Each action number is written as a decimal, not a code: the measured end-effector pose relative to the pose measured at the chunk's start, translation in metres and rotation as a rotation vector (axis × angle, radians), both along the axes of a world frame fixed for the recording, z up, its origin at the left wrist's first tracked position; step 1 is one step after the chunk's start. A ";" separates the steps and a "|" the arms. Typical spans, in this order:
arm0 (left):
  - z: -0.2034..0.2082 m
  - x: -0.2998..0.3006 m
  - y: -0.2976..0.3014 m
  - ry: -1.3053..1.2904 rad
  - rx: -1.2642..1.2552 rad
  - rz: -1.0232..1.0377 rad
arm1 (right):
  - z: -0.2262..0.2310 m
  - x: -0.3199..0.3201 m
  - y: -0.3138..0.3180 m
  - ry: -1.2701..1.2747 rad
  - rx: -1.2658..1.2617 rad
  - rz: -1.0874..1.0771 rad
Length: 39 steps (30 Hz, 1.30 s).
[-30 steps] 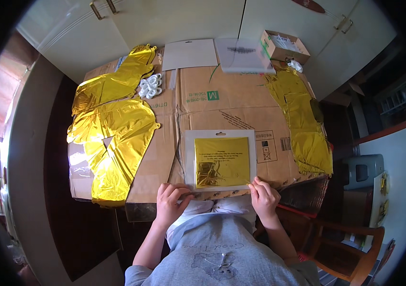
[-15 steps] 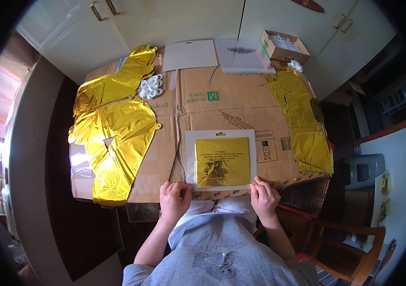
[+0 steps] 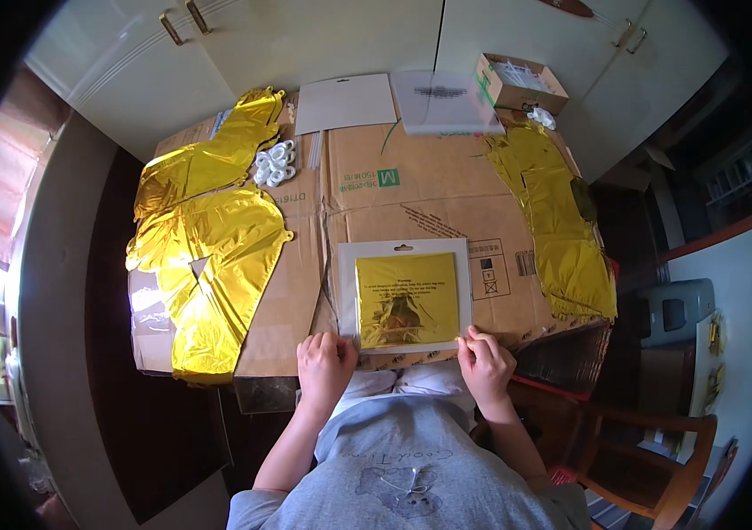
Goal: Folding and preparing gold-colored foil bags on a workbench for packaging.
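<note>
A flat clear plastic bag holds a white card with a hang hole [image 3: 403, 247] and a folded gold foil balloon [image 3: 409, 300]. It lies near the front edge of a cardboard-covered table. My left hand [image 3: 326, 364] is closed at the bag's lower left corner, fingers curled and thumb pressed in. At the lower right corner, my right hand [image 3: 486, 361] pinches the bag's edge between thumb and fingers. The bag stays flat on the cardboard [image 3: 376, 212] between both hands.
Large gold foil balloons [image 3: 217, 256] lie spread at the left, and more gold foil [image 3: 562, 238] at the right. White ribbon coils [image 3: 275, 164], a white card [image 3: 346, 103], a clear plastic sleeve [image 3: 447, 102] and a small carton [image 3: 522, 84] sit toward the back cabinets.
The view has shifted very slightly. Both hands remain at the bag's lower corners, and the bag lies as before.
</note>
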<state>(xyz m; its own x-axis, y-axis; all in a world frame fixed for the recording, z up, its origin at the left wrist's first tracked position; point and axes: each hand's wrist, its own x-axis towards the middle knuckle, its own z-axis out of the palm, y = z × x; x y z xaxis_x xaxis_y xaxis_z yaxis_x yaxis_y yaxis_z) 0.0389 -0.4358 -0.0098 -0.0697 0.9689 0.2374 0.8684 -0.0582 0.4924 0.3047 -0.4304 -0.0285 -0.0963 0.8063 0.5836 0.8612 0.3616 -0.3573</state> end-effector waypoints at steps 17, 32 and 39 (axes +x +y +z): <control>0.010 0.018 -0.022 0.092 0.239 -0.372 | 0.016 -0.010 -0.004 0.020 0.018 0.068; 0.002 0.030 -0.036 0.301 -0.079 -0.415 | 0.008 -0.003 -0.021 -0.245 -0.182 0.180; 0.012 0.013 -0.032 0.183 -0.073 -0.281 | 0.009 0.013 -0.025 -0.197 -0.229 0.112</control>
